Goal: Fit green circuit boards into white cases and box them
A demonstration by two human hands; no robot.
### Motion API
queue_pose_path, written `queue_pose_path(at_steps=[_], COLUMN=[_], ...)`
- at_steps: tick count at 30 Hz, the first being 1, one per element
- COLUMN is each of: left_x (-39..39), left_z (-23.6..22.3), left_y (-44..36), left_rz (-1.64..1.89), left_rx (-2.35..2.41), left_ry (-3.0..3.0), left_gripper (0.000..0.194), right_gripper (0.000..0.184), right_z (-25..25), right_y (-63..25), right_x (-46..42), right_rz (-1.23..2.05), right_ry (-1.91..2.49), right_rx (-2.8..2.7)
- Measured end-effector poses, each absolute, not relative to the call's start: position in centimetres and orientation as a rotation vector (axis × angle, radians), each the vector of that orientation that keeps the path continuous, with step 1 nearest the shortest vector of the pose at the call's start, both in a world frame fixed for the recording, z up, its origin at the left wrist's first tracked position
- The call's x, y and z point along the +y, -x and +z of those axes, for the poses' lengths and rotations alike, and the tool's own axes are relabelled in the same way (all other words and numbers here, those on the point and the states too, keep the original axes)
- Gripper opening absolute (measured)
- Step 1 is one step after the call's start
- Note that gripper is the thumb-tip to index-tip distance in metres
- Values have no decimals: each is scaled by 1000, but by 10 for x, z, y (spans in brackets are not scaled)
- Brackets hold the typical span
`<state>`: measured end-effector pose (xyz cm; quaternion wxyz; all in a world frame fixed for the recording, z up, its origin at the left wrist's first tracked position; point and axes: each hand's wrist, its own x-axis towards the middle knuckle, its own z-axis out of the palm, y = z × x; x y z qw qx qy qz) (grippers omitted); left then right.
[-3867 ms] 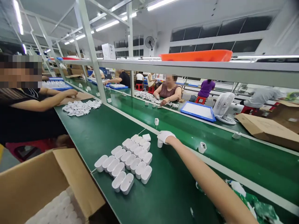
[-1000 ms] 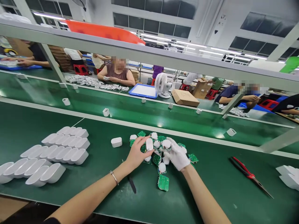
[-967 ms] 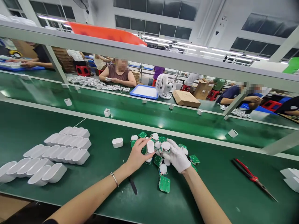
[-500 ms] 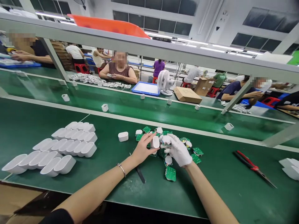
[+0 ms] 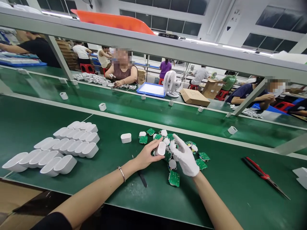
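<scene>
My left hand [image 5: 150,151], bare, grips a white oval plastic housing [image 5: 161,149] between thumb and fingers, its open end facing me. Close beside it on the right is my right hand [image 5: 185,158] in a white glove, thumb and fingers apart, with nothing visible held. Under and around both hands lies a loose pile of green circuit boards [image 5: 174,178] with round white parts [image 5: 172,164] among them. Another white housing [image 5: 126,138] stands alone to the left of the pile.
Rows of white housings [image 5: 64,164] stand at the left. A dark thin tool [image 5: 143,179] lies near my left wrist, and red-and-black pliers [image 5: 265,176] lie at the right. Beyond a pale rail, a green conveyor belt [image 5: 148,110] carries spaced housings. Co-workers sit across it.
My right fingers have opened and drawn away from a white round part beside the housing. My left hand has shifted slightly rightward and tilted the housing. Pieces on the belt have moved left.
</scene>
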<state>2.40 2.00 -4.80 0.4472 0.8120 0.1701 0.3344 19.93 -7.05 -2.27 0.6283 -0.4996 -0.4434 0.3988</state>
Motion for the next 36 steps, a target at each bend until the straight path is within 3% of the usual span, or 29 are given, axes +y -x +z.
queue_pose_path(at_steps=[11,17,27,31,36], left_x=[20,18,18,20,21], left_z=[-45,-40,-40,-41,-44], left_y=[-28,-31,-30,-29,-31], left_rz=[635,538,540,588,618], left_rx=[177,143,204,228,211], left_ry=[-1367,-1228,-1254,-1297,-1284], left_gripper=[46,63,65,68,72], right_gripper=[51,54,43,37,47], right_z=[-12,-12,-16,-28,-24], right_y=[-208,-201,-193,-189,-193], right_x=[-79,-84,-85,-81,-77], right_rz=[1074,1222,894,472,98], right_ry=[1011,1020,1146,1135,990], right_rx=[-1072,-1135,-1303,-1519,-1864])
